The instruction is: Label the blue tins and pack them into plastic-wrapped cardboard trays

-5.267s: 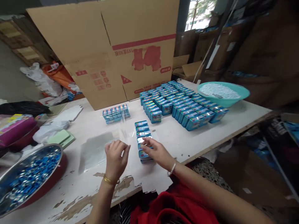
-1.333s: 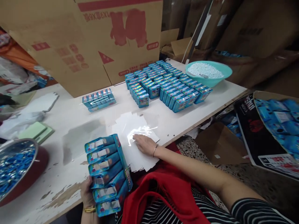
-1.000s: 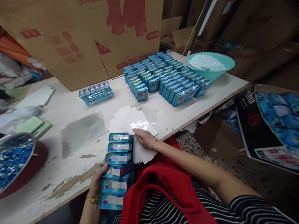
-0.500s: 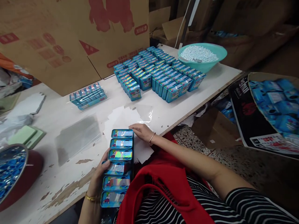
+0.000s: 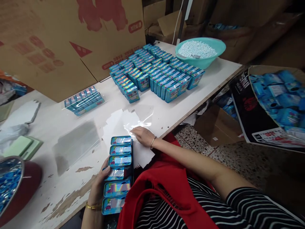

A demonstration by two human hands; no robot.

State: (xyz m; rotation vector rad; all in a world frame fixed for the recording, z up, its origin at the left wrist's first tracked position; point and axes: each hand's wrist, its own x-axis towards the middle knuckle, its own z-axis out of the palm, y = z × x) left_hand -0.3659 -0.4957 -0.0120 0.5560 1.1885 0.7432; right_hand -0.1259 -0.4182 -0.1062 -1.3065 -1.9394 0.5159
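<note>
My left hand [image 5: 101,179] is wrapped round the left side of a row of small blue candy tins [image 5: 119,160] with shiny labels on top. The row stands against the red apron at the table's front edge, and one tin in it sits slightly out of line. Just right of the farthest tin, my right hand [image 5: 143,136] is closed, its fingertips on a piece of clear plastic film [image 5: 140,123]. Under the film lies a fanned pile of white paper cards [image 5: 116,122]. The underside of the right hand's fingers is hidden.
Many blue tins [image 5: 157,71] stand in rows farther back. A plastic-wrapped pack [image 5: 84,101] lies left of them, beyond a stack of clear sheets [image 5: 73,148]. A turquoise basin [image 5: 207,62] of white candies, a red bowl [image 5: 30,181] and a large carton [image 5: 59,41] stand around.
My right hand has left the farthest tin and moved onto the clear film, which now bunches at its fingertips. My left hand stays on the tins. The view has shifted slightly.
</note>
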